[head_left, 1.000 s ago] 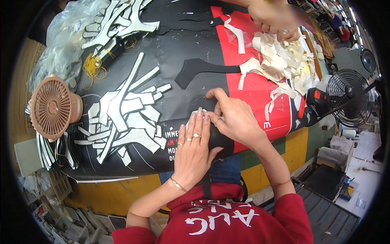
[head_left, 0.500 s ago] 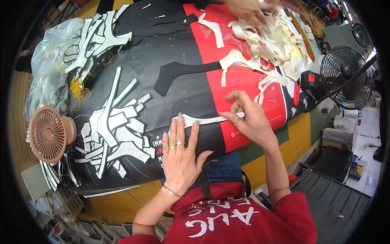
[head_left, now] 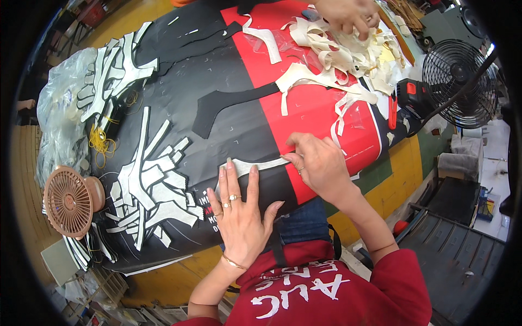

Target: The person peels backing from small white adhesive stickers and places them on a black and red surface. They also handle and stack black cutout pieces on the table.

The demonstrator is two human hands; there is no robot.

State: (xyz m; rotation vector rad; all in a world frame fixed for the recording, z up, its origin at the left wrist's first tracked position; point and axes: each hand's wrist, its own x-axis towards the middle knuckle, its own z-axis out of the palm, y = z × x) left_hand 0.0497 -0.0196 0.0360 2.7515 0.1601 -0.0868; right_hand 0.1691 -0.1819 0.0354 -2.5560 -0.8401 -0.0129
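A white-faced, dark-edged cut piece (head_left: 262,166), wide at one end and narrowing to a strip, lies near the front edge of the table. My left hand (head_left: 239,214) rests flat on its wide end, fingers spread. At the narrow end, my right hand (head_left: 322,167) has thumb and fingers curled together, pinching the strip; the fingertips partly hide that end. Beyond them lies a black curved piece (head_left: 220,107), joined or overlapping at its right with a cream piece (head_left: 299,79). To the left of my left hand is a pile of white cut pieces (head_left: 157,185).
Another person's hand (head_left: 350,16) reaches over cream peeled strips (head_left: 331,46) at the far right. A second white pile (head_left: 119,70) sits far left beside a plastic bag (head_left: 68,108) and yellow bands (head_left: 100,142). Fans stand left (head_left: 68,201) and right (head_left: 459,81); a red cutter (head_left: 392,111) lies right.
My right hand has moved left along the strip, its fingers drawing together near the narrow end. My left hand stays flat on the piece. The whole view has shifted slightly.
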